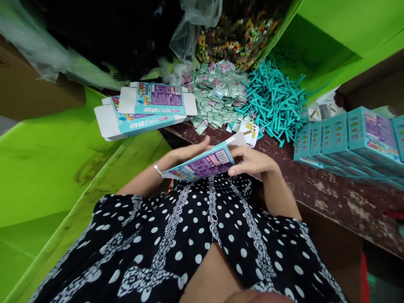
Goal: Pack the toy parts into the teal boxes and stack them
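In the middle, close to my body, a blue and purple carton [205, 165] with a barcode is held tilted, its white flap at the right end standing out. My right hand [254, 162] grips that end, thumb on the printed face and fingers by the flap. Behind the carton's upper edge lies my left hand [194, 149], thumb showing and most fingers hidden; the carton rests against it. Just beyond are white cards [249, 133] with a pickaxe picture. At the left, flattened cartons [158, 100] with white flaps lie stacked.
A heap of small pale-green and lilac packets [217, 94] lies beside a pile of turquoise plastic sticks [276, 101]. Finished-looking box rows [350, 134] stand at right on the worn brown tabletop [328, 198]. Behind is a clear bag of orange and green pieces [236, 40].
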Motion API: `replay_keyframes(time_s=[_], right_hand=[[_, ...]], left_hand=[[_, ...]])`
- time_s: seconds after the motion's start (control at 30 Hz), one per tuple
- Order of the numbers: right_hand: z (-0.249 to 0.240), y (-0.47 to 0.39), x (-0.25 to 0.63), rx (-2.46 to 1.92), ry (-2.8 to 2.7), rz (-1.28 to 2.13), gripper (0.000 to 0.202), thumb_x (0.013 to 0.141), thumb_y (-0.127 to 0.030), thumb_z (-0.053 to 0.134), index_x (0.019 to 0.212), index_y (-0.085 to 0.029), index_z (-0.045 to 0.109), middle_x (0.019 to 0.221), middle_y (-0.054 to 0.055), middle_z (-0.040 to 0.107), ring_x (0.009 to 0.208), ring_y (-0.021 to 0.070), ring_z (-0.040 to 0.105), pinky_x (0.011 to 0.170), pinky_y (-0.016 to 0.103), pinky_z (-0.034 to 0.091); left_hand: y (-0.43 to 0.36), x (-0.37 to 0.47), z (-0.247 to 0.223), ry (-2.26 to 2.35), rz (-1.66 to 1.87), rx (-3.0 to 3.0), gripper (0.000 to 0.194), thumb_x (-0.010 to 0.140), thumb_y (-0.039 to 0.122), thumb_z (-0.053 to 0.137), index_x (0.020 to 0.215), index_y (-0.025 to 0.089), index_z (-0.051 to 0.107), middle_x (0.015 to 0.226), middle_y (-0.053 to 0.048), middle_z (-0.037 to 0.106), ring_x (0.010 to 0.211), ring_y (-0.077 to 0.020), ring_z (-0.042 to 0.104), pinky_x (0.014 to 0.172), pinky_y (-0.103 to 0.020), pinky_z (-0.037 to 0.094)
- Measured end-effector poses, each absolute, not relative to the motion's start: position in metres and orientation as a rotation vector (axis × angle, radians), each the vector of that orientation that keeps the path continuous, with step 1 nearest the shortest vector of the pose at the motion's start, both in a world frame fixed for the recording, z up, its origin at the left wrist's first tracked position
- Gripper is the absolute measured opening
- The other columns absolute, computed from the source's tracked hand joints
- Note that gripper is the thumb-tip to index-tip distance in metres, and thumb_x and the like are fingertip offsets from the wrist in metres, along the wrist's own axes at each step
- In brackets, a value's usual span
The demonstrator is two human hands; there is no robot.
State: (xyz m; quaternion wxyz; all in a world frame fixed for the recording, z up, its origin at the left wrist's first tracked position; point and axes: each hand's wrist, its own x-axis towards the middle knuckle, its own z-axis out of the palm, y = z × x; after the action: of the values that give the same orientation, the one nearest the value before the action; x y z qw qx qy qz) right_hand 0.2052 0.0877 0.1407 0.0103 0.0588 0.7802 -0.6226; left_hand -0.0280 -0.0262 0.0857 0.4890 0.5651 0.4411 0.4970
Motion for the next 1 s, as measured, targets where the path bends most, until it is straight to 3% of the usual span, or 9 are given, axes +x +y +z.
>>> replay_keyframes(time_s=[0.17,0.3,0.43,0.6,0.7,0.77,0.87,0.93,1.0], right_hand=[[0.134,0.09,0.204,0.259,2.502,-1.854,0.052,0.087,-0.069,0.091,0.114,-0.025,0.092,0.113,0.007,0.087,0.112,0.0317,0.08,0.108,0.052,0.065],[0.133,0.092,0.203,0.787,2.992,-1.869,0.069,0.099,-0.079,0.073,0.147,-0.03,0.078,0.135,0.011,0.08,0.129,0.0337,0.075,0.105,0.053,0.068],[0.114,0.099,0.209,1.49,3.383,-1.59,0.08,0.108,-0.083,0.05,0.175,-0.039,0.049,0.159,0.012,0.066,0.152,0.0368,0.061,0.117,0.062,0.061],[0.066,0.088,0.203,1.466,3.199,-1.787,0.093,0.105,-0.087,0.046,0.181,-0.035,0.038,0.175,0.011,0.054,0.166,0.0363,0.048,0.14,0.06,0.038],[0.044,0.082,0.199,1.527,3.114,-1.845,0.093,0.105,-0.087,0.041,0.179,-0.032,0.04,0.174,0.012,0.056,0.168,0.0334,0.045,0.145,0.056,0.028],[0.033,0.083,0.199,1.535,3.068,-1.857,0.094,0.103,-0.091,0.043,0.175,-0.031,0.045,0.171,0.013,0.058,0.168,0.0332,0.045,0.145,0.056,0.027],[0.017,0.086,0.2,1.601,2.98,-1.878,0.087,0.101,-0.093,0.045,0.153,-0.026,0.064,0.151,0.016,0.071,0.146,0.0351,0.062,0.133,0.057,0.043],[0.007,0.089,0.2,1.681,2.96,-1.813,0.079,0.102,-0.094,0.041,0.122,-0.024,0.072,0.121,0.013,0.075,0.119,0.0325,0.069,0.118,0.054,0.054],[0.0,0.09,0.198,1.74,2.994,-1.732,0.075,0.103,-0.094,0.036,0.099,-0.026,0.066,0.102,0.009,0.069,0.102,0.0292,0.066,0.107,0.049,0.057]], left_hand=[[-0.017,-0.064,0.095,0.851,0.871,1.41,0.053,0.095,0.074,0.082,0.111,0.024,0.089,0.107,-0.012,0.088,0.093,-0.0295,0.085,0.077,-0.036,0.071],[-0.019,-0.066,0.074,1.103,1.205,1.165,0.052,0.086,0.067,0.095,0.102,0.018,0.085,0.096,-0.01,0.087,0.077,-0.0232,0.08,0.067,-0.033,0.066],[-0.008,-0.044,0.045,1.292,1.673,0.966,0.058,0.081,0.071,0.096,0.103,0.02,0.08,0.104,-0.009,0.085,0.089,-0.0229,0.079,0.08,-0.035,0.067],[0.01,-0.009,0.019,1.231,1.823,0.997,0.086,0.086,0.072,0.092,0.154,0.029,0.061,0.132,-0.012,0.08,0.12,-0.0294,0.079,0.102,-0.041,0.066],[0.017,-0.008,0.005,1.188,1.76,1.152,0.094,0.088,0.074,0.089,0.165,0.032,0.055,0.153,-0.014,0.072,0.141,-0.0356,0.071,0.112,-0.045,0.062],[0.019,-0.014,-0.004,1.227,1.717,1.214,0.082,0.088,0.076,0.086,0.153,0.031,0.065,0.155,-0.014,0.07,0.143,-0.0363,0.068,0.115,-0.046,0.059],[0.022,-0.022,-0.017,1.303,1.623,1.161,0.062,0.094,0.084,0.073,0.112,0.025,0.078,0.113,-0.01,0.081,0.104,-0.0283,0.076,0.096,-0.042,0.062],[0.023,-0.022,-0.025,1.323,1.587,1.089,0.071,0.096,0.093,0.062,0.087,0.023,0.073,0.083,-0.005,0.072,0.079,-0.023,0.068,0.078,-0.039,0.059],[0.025,-0.019,-0.031,1.335,1.597,1.045,0.076,0.095,0.098,0.057,0.077,0.024,0.066,0.073,-0.003,0.065,0.072,-0.0212,0.061,0.071,-0.038,0.054]])
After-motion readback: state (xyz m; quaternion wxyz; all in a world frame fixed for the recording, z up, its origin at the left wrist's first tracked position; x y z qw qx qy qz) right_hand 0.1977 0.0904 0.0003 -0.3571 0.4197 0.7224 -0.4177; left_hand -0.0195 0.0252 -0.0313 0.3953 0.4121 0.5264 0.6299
